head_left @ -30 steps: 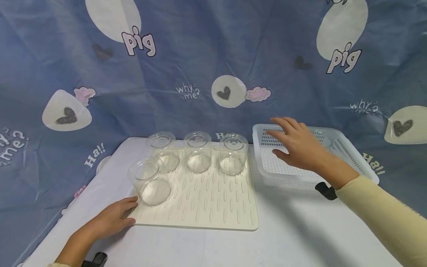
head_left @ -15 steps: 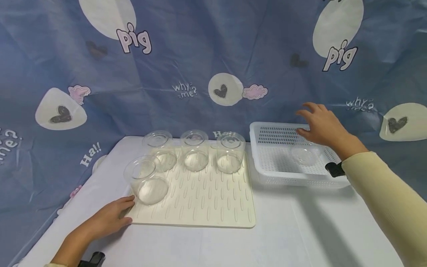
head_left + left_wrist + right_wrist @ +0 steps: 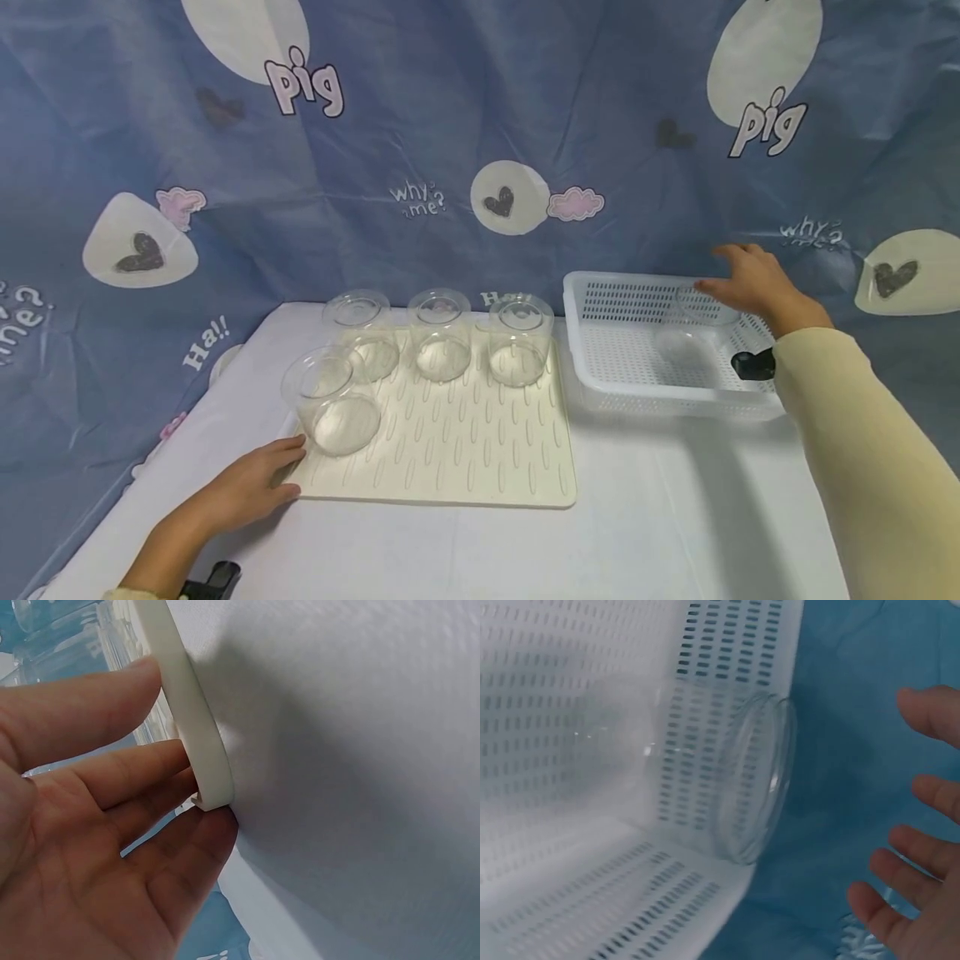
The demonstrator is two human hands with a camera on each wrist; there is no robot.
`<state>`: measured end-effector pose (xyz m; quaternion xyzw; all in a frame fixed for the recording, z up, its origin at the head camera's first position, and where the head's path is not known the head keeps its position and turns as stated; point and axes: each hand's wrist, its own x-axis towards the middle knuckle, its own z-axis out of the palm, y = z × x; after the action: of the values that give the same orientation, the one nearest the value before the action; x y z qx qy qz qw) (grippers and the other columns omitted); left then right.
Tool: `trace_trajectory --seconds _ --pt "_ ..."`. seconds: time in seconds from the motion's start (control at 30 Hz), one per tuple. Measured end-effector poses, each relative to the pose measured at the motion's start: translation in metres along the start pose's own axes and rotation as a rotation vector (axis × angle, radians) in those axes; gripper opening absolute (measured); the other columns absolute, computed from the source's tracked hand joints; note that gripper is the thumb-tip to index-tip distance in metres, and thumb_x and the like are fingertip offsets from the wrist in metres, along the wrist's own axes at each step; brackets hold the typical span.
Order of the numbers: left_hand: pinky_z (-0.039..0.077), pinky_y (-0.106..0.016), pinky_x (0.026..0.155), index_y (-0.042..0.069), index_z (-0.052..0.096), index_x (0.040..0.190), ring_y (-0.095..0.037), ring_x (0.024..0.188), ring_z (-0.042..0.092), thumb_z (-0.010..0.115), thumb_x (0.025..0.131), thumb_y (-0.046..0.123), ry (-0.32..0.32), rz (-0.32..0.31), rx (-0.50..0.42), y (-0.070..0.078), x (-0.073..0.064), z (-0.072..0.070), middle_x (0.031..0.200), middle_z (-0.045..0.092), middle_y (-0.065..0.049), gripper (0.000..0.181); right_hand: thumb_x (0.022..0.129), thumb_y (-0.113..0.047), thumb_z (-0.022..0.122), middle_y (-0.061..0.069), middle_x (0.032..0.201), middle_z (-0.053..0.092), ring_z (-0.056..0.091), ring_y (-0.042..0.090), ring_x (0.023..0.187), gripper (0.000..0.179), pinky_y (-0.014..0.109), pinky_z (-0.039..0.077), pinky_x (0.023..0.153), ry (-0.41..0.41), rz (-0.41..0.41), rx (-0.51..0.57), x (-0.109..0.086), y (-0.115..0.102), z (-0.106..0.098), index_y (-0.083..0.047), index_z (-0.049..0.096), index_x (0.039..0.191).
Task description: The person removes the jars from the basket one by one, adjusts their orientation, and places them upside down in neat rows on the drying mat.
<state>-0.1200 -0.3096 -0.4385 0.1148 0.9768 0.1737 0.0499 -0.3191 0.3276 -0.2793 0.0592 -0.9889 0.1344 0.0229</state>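
Observation:
My left hand (image 3: 251, 487) touches the left edge of a cream ridged mat (image 3: 480, 471), thumb and fingertips extended against it. The mat's edge (image 3: 195, 720) shows close up in the left wrist view, with the thumb at one side. Above the back right of a white perforated basket (image 3: 645, 397) is my right hand (image 3: 761, 287), fingers spread and holding nothing. Inside that basket stands a clear cylindrical cup (image 3: 686, 337), its rim partly overlapped by the hand in the head view. In the right wrist view the fingers are apart from the cup's rim (image 3: 776, 780).
Several similar clear cups stand on the mat: three along its back, such as the back right cup (image 3: 519, 346), and a front left cup (image 3: 341, 417) close to my left hand. A blue printed cloth (image 3: 450, 108) hangs behind the white-covered table (image 3: 480, 554).
My right hand has moved right from over the basket's left part to above the cup, then slightly lower. My left hand stays at the mat's edge.

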Motion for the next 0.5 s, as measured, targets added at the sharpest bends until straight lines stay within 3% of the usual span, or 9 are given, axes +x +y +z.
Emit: trace_trajectory --seconds 0.27,0.5 --pt "0.043 -0.065 0.103 -0.015 0.057 0.128 -0.055 0.13 0.046 0.074 0.084 0.014 -0.005 -0.005 -0.012 0.001 -0.001 -0.001 0.143 0.049 -0.032 0.056 0.094 -0.056 0.054 0.044 0.154 0.01 0.013 0.063 0.139 0.098 0.078 0.02 0.11 -0.045 0.107 0.095 -0.002 0.016 0.009 0.007 0.01 0.155" --pt "0.043 -0.064 0.103 -0.015 0.058 0.126 -0.054 0.128 0.049 0.074 0.083 0.012 0.015 0.002 0.015 0.003 -0.001 0.001 0.141 0.051 -0.032 0.054 0.085 -0.061 0.066 0.045 0.154 -0.002 0.006 0.066 0.14 0.123 0.081 0.018 0.108 -0.089 0.169 0.146 -0.006 0.024 0.024 0.006 -0.01 0.154"
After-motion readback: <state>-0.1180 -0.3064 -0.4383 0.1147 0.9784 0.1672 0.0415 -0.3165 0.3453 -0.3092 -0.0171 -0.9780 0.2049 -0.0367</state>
